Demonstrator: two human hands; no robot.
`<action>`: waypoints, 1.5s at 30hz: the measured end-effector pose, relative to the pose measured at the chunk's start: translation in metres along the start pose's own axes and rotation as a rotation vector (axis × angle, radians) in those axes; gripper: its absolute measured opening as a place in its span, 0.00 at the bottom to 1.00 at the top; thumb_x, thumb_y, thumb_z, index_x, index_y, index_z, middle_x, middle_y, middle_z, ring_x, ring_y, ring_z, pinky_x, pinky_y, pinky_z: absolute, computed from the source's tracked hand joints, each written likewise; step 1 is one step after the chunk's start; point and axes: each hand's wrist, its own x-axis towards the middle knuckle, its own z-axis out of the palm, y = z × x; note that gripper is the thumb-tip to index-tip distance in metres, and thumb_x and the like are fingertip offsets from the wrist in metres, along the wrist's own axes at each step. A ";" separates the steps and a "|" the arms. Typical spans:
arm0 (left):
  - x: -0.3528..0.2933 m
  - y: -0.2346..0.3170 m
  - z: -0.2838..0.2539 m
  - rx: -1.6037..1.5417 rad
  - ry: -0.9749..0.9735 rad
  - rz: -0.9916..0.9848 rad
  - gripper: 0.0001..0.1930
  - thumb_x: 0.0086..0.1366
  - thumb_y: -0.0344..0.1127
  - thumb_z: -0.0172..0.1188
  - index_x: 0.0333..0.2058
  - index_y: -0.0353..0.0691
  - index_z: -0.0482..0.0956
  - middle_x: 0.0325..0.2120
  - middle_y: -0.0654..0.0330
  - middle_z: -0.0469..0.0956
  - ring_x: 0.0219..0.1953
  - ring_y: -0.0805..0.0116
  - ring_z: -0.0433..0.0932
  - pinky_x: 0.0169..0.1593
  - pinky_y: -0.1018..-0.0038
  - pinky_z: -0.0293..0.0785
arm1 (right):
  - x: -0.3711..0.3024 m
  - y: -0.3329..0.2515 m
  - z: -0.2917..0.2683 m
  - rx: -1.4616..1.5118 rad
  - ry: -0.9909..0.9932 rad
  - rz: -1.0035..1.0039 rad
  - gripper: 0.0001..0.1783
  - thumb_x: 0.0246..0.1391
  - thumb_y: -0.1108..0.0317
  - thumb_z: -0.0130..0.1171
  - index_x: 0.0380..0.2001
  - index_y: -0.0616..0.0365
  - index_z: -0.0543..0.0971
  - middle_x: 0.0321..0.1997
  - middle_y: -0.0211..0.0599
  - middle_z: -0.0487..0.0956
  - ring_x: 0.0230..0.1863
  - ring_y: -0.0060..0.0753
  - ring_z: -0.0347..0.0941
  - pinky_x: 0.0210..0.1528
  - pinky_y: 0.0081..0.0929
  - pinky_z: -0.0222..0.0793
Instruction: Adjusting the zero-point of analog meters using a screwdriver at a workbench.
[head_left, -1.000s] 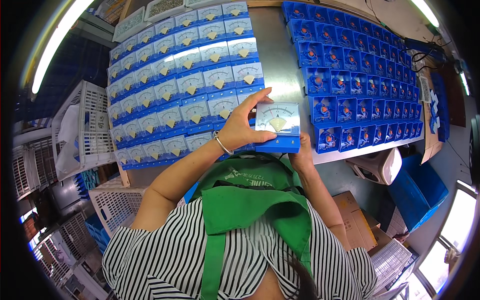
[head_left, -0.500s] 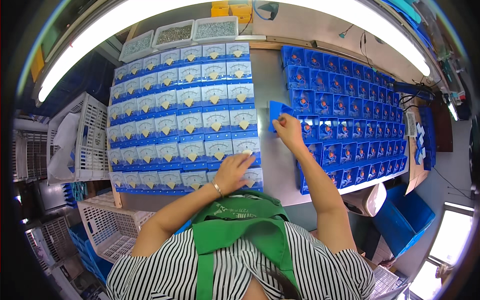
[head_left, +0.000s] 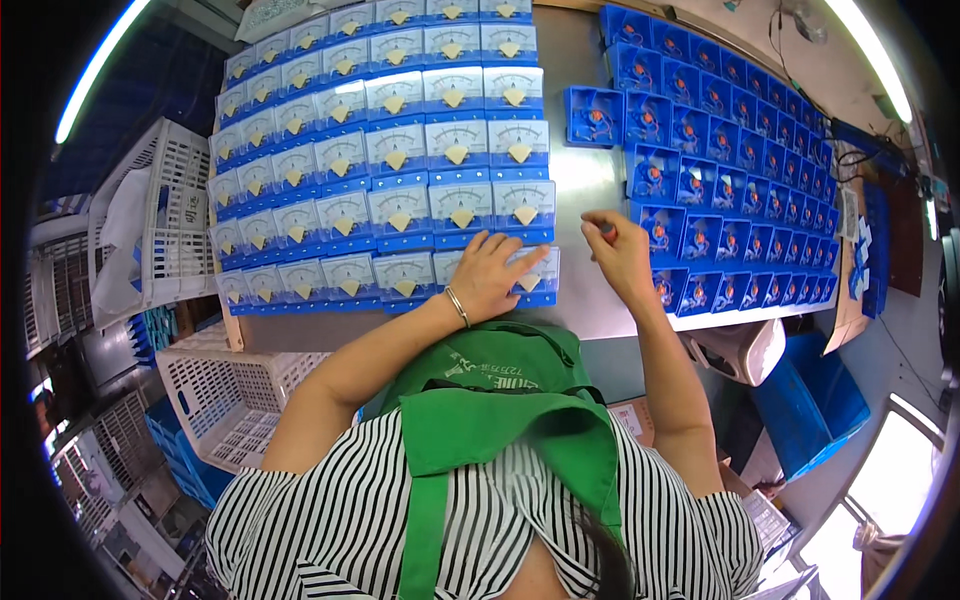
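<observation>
My left hand [head_left: 487, 275], fingers spread, lies over the near row's right end and partly covers the panel meters there. Each panel meter [head_left: 523, 207] has a white dial, a clear cover, a pale yellow fan-shaped piece and a blue base. Over the bare metal strip, my right hand [head_left: 622, 255] is closed, thumb and forefinger around a small dark reddish thing [head_left: 607, 231] whose kind I cannot make out. Right of that hand stand rows of open blue boxes [head_left: 660, 230] with orange and wire-like parts inside. One blue box [head_left: 595, 116] juts out leftward from its row.
The metal tabletop [head_left: 583, 185] shows between the two groups. White plastic crates [head_left: 185, 215] stand at the left, another crate [head_left: 230, 400] below the table edge. A blue bin [head_left: 810, 405] and a pale stool [head_left: 750, 350] are at the lower right. Cables hang at the far right.
The view has shifted, and the table sits higher in it. The blue box my right hand held now stands at a row's left end, and that hand has drawn back nearer me.
</observation>
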 end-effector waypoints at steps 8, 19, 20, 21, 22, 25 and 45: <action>0.016 0.021 -0.055 -0.581 0.120 -0.016 0.39 0.41 0.37 0.70 0.56 0.40 0.68 0.48 0.52 0.69 0.51 0.54 0.70 0.56 0.67 0.67 | -0.090 0.019 0.015 0.529 -0.152 0.406 0.05 0.53 0.73 0.58 0.31 0.63 0.79 0.18 0.27 0.74 0.15 0.15 0.66 0.16 0.15 0.57; 0.028 0.034 -0.098 -0.876 -0.036 -0.152 0.52 0.40 0.35 0.72 0.66 0.44 0.54 0.53 0.52 0.67 0.56 0.62 0.68 0.62 0.69 0.61 | -0.084 -0.017 0.038 1.134 -0.098 0.322 0.03 0.52 0.74 0.58 0.31 0.57 0.79 0.22 0.29 0.78 0.18 0.15 0.70 0.17 0.14 0.63; 0.030 0.034 -0.099 -0.873 -0.038 -0.148 0.52 0.40 0.35 0.72 0.66 0.44 0.54 0.53 0.52 0.67 0.56 0.62 0.68 0.62 0.69 0.61 | -0.082 -0.015 0.040 1.180 -0.086 0.286 0.03 0.52 0.74 0.58 0.31 0.57 0.80 0.23 0.28 0.79 0.19 0.15 0.70 0.18 0.14 0.64; 0.031 0.034 -0.100 -0.892 -0.035 -0.150 0.52 0.40 0.35 0.72 0.66 0.44 0.55 0.53 0.52 0.67 0.56 0.62 0.68 0.61 0.69 0.61 | -0.080 -0.015 0.043 1.226 -0.074 0.251 0.03 0.53 0.74 0.58 0.31 0.57 0.80 0.24 0.28 0.79 0.20 0.15 0.71 0.19 0.15 0.65; 0.034 0.032 -0.101 -0.908 -0.027 -0.155 0.52 0.40 0.35 0.72 0.66 0.44 0.55 0.53 0.52 0.67 0.56 0.62 0.68 0.61 0.69 0.61 | -0.077 -0.023 0.044 1.228 -0.077 0.248 0.03 0.53 0.74 0.58 0.31 0.57 0.80 0.24 0.28 0.79 0.20 0.15 0.71 0.19 0.15 0.65; 0.038 0.023 -0.100 -0.904 -0.027 -0.154 0.52 0.40 0.35 0.72 0.66 0.44 0.54 0.53 0.51 0.67 0.56 0.62 0.68 0.61 0.69 0.61 | -0.072 -0.037 0.049 1.255 0.078 0.339 0.04 0.53 0.74 0.58 0.31 0.56 0.80 0.25 0.27 0.79 0.22 0.15 0.71 0.21 0.14 0.66; 0.033 0.011 -0.098 -0.932 0.050 -0.184 0.50 0.40 0.34 0.71 0.65 0.44 0.57 0.53 0.53 0.67 0.56 0.62 0.68 0.62 0.69 0.61 | -0.070 -0.035 0.059 1.064 0.117 0.160 0.06 0.55 0.72 0.55 0.29 0.59 0.80 0.22 0.26 0.78 0.18 0.14 0.66 0.18 0.15 0.59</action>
